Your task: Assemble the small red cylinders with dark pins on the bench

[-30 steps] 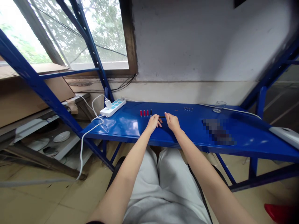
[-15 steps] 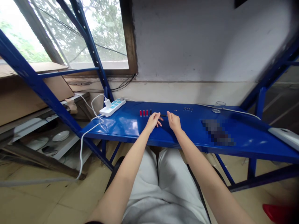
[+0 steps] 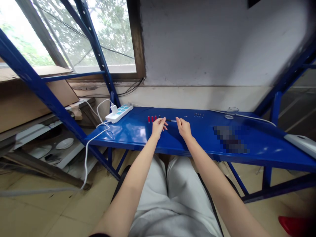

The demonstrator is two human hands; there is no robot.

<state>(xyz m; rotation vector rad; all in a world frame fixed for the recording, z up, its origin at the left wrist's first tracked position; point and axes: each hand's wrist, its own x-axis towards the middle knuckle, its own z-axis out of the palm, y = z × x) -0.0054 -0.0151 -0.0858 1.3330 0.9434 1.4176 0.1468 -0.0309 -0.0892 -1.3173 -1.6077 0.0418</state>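
Observation:
Above the blue table [image 3: 130,130], a slim pen [image 3: 171,120] spans the gap between my two hands. Its left part is black and its right part pale and clear-looking. My left hand [image 3: 158,126] is closed round the black end, its lower fingers slightly spread. At the other end, my right hand [image 3: 182,127] pinches the pale part, with the tip hidden in its fingers. Beside my left hand stand several short red caps [image 3: 152,118] in a row, and a black cap [image 3: 159,116] is partly covered by that hand.
Several tiny dark pieces [image 3: 198,115] lie in rows behind my right hand, with one small piece [image 3: 185,116] apart from them. A clear glass [image 3: 231,113] stands at the back right. A white power strip [image 3: 118,113] sits at left; a blurred dark object [image 3: 230,140] lies at right.
My left hand has shifted left, away from my right hand, and more of the pen's pale part shows between them. My right hand has hardly moved.

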